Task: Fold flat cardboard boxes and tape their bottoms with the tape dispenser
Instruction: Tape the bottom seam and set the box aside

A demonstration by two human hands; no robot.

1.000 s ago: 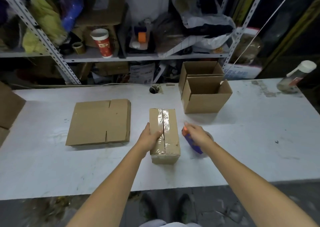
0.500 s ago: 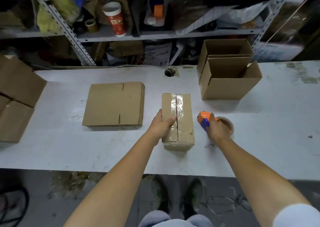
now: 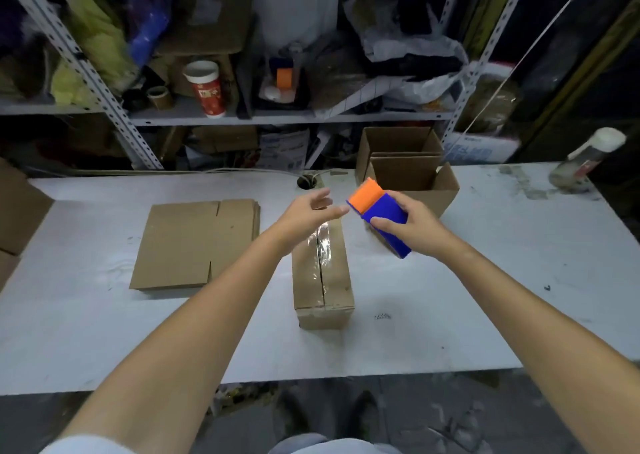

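A folded cardboard box (image 3: 323, 280) lies bottom-up mid-table, with clear tape running along its centre seam. My right hand (image 3: 412, 223) grips the blue and orange tape dispenser (image 3: 379, 216) and holds it in the air above the box's far right corner. My left hand (image 3: 310, 211) hovers over the box's far end, fingers stretched toward the dispenser's orange tip, holding nothing. A stack of flat cardboard boxes (image 3: 195, 244) lies to the left on the white table (image 3: 519, 280).
Two open folded boxes (image 3: 408, 173) stand at the back right of the table. More cardboard (image 3: 17, 211) sits at the left edge, a spray bottle (image 3: 588, 159) at the far right. Cluttered metal shelves (image 3: 242, 117) rise behind the table.
My right hand has lifted the tape dispenser off the table. My left hand has let go of the box and risen toward the dispenser.
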